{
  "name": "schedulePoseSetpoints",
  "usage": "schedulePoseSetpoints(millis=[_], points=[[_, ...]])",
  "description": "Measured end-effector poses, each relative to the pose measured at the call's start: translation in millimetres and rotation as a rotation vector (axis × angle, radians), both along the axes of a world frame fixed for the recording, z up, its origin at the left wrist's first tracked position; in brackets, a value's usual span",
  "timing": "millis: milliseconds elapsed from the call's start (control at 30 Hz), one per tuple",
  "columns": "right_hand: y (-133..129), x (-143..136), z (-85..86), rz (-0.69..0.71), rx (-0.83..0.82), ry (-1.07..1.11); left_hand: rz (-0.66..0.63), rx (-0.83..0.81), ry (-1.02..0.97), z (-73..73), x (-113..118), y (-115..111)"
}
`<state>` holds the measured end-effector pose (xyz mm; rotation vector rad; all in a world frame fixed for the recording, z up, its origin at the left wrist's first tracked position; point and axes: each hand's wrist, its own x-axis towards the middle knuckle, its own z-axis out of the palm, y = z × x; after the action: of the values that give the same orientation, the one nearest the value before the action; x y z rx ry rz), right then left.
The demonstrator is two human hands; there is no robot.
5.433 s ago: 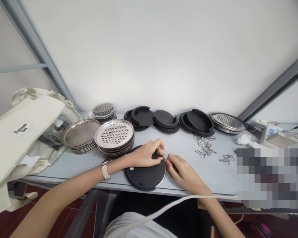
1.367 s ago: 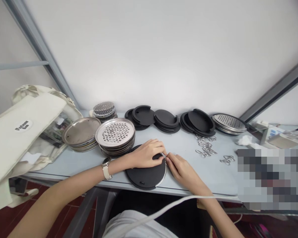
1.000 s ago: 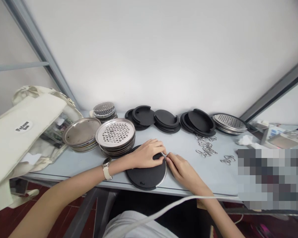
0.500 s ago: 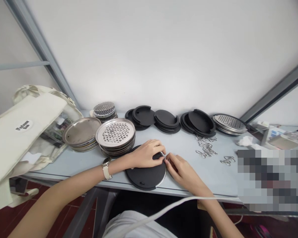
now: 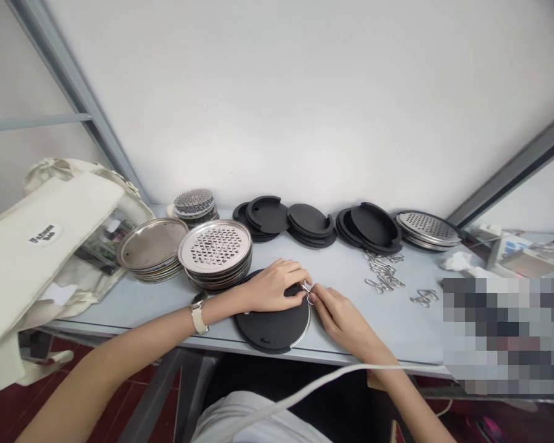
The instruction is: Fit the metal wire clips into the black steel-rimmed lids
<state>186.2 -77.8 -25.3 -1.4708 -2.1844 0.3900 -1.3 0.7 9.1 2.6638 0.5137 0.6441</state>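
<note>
A: Where is the black disc [image 5: 274, 329] sitting?

B: It is lying on the grey table [image 5: 341, 264], close to the front edge, and a silvery rim is showing along its right side.

A: And the left hand [image 5: 277, 288]?

B: It is lying across the disc's far part, thumb and fingertips curving toward each other with a narrow gap between them. Whether they are gripping the metal piece [image 5: 306, 290] there, one cannot tell.

A: What is the right hand [image 5: 344, 314] doing?

B: Its thumb and forefinger are pinching that metal piece just at the disc's right rim, meeting the left fingertips.

A: What is standing around them?

B: A stack of grater plates [image 5: 215, 246] is standing just beyond the disc, to the left, beside a stack of plain metal plates [image 5: 153, 243]. To the right, looped metal hooks [image 5: 384, 277] are lying in a loose pile before some black trays [image 5: 373, 227].
</note>
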Motion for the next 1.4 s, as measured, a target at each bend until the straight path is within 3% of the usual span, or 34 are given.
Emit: schedulePoseSetpoints(millis=[1400], points=[[-1.0, 1.0, 8.1, 0.037, -0.045, 0.059, -0.03, 0.105, 0.047, -1.7, 0.0, -1.0]])
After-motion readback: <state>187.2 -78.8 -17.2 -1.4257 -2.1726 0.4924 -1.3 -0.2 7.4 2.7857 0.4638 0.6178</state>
